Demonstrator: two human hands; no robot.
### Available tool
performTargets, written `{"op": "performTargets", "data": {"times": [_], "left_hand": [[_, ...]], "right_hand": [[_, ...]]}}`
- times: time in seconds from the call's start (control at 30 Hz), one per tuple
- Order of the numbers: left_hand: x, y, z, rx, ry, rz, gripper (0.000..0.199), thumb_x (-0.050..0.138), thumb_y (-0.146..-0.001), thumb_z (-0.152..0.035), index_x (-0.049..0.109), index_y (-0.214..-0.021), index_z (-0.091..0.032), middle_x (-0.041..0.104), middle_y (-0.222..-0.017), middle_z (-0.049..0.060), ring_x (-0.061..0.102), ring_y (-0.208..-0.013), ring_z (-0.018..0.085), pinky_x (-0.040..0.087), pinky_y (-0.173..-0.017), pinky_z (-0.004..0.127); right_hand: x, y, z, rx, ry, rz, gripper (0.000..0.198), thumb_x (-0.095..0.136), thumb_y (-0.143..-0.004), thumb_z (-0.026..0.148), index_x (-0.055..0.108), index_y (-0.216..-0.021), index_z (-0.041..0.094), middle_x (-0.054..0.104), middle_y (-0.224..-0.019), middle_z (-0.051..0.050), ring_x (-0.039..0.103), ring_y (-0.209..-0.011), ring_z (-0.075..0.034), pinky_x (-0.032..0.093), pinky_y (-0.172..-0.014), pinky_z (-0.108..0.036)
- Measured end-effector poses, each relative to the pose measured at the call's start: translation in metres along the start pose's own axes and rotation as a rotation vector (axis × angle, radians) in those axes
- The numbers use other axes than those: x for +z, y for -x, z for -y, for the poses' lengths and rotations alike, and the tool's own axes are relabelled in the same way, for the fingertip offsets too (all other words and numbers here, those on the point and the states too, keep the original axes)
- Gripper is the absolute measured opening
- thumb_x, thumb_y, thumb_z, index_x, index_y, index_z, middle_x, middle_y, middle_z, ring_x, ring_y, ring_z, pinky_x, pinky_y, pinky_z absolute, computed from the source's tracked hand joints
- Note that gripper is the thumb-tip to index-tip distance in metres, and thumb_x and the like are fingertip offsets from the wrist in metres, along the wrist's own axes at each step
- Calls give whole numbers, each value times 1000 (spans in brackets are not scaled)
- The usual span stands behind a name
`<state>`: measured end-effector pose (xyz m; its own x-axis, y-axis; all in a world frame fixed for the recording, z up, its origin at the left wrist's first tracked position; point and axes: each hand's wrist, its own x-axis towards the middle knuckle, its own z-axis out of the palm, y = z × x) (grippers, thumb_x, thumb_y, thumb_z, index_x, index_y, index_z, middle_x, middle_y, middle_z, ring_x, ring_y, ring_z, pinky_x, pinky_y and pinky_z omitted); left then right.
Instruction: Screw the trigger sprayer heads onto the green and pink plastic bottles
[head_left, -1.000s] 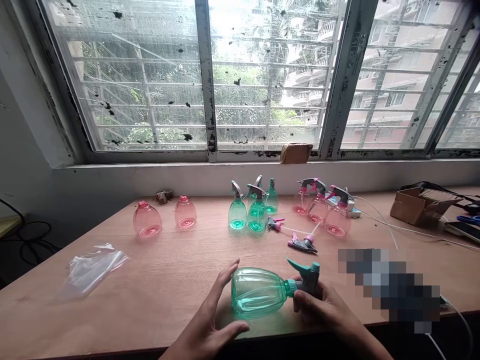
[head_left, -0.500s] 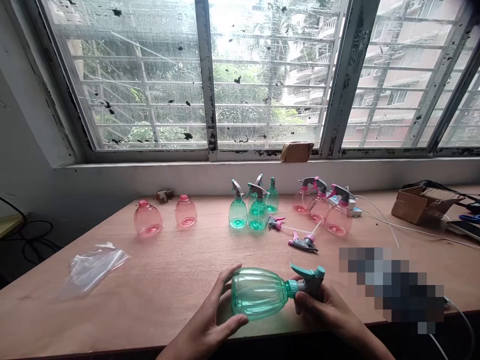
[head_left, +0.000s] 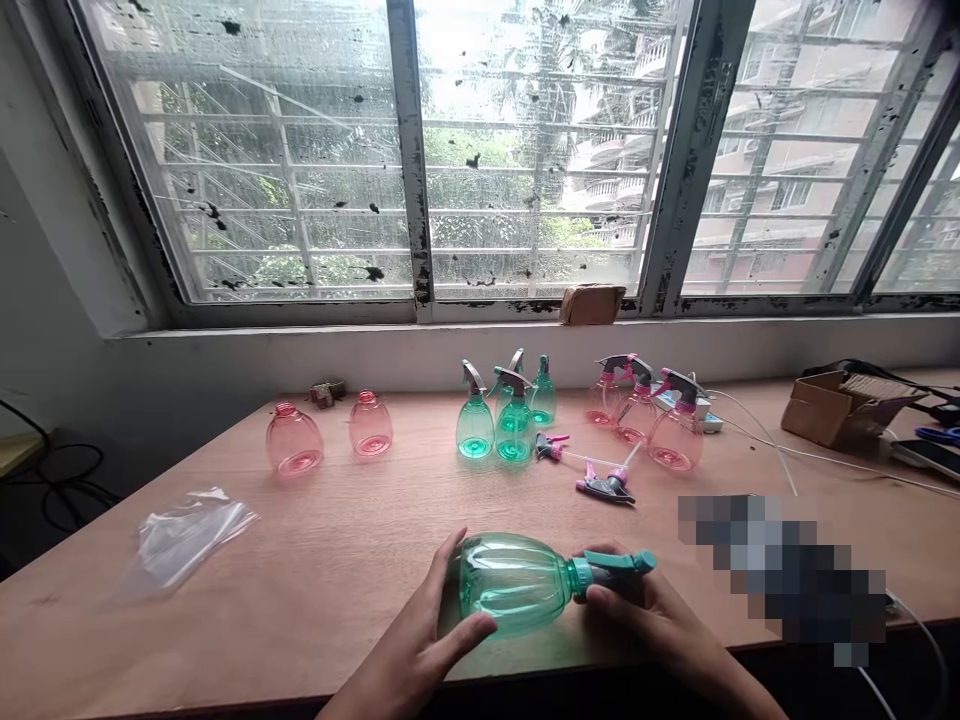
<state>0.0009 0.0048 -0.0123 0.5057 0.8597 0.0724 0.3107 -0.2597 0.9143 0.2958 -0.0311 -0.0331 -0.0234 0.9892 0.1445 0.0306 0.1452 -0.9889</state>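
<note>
A clear green spray bottle (head_left: 514, 585) lies sideways between my two hands, above the table's front edge. Around its base my left hand (head_left: 424, 635) is curved, thumb on the near side and fingers on the far side. My right hand (head_left: 656, 625) grips the grey and teal spray head (head_left: 619, 572) at the bottle's neck, its fingers partly hidden behind it. Beyond them lie two loose pink and grey spray heads, the nearer one (head_left: 606, 487) on its side and the other (head_left: 551, 447) farther back, with white tubes.
Several green spray bottles (head_left: 475, 430) stand at the back, with pink ones (head_left: 675, 440) to their right. Two headless pink bottles (head_left: 295, 442) stand at left behind a plastic bag (head_left: 191, 535). A cardboard box (head_left: 847, 410) and cables are at right; a pixelated patch covers the right front.
The spray head has turned in my right hand, so its teal trigger now lies flatter along the top. The bottle has shifted slightly left.
</note>
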Motion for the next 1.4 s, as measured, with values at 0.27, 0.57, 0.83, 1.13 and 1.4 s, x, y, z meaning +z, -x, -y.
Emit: {"op": "performTargets", "data": {"times": [0.27,0.57,0.83,1.13,1.4], "left_hand": [[0,1,9,57,161,52,77,76,-87,-41,32,-150,-36,37,-160,7,36,-147,34,32,-121,49],[8,-1,-1,105,135,30,82,83,-77,-21,37,-143,-38,48,-151,5,50,-137,33,37,-118,45],[14,-1,7,224,-183,-107,95,86,-72,-10,34,-146,-41,43,-156,4,36,-147,33,28,-123,51],[13,-2,-3,208,-204,-120,95,84,-75,-13,33,-148,-45,46,-154,3,46,-141,32,38,-119,48],[11,0,1,269,-420,-48,104,80,-83,-25,9,-156,-48,19,-169,2,20,-154,33,25,-123,59]], "right_hand": [[-2,2,-5,4,-12,48,46,73,-80,60,72,-105,21,73,-81,-5,67,-80,-28,50,-77,-39],[-2,-3,-11,126,-174,134,53,70,-83,62,62,-108,17,70,-63,-1,56,-44,-13,40,-45,-25],[-5,-7,-12,189,-201,159,52,70,-83,63,61,-106,17,69,-63,1,66,-48,-18,46,-47,-27],[-4,-9,-22,107,-232,94,55,72,-83,60,60,-113,16,51,-53,9,53,-41,-11,44,-43,-23],[-1,-7,-17,-1,-299,-101,44,78,-80,53,67,-102,16,54,-53,6,51,-44,-11,40,-47,-24]]}}
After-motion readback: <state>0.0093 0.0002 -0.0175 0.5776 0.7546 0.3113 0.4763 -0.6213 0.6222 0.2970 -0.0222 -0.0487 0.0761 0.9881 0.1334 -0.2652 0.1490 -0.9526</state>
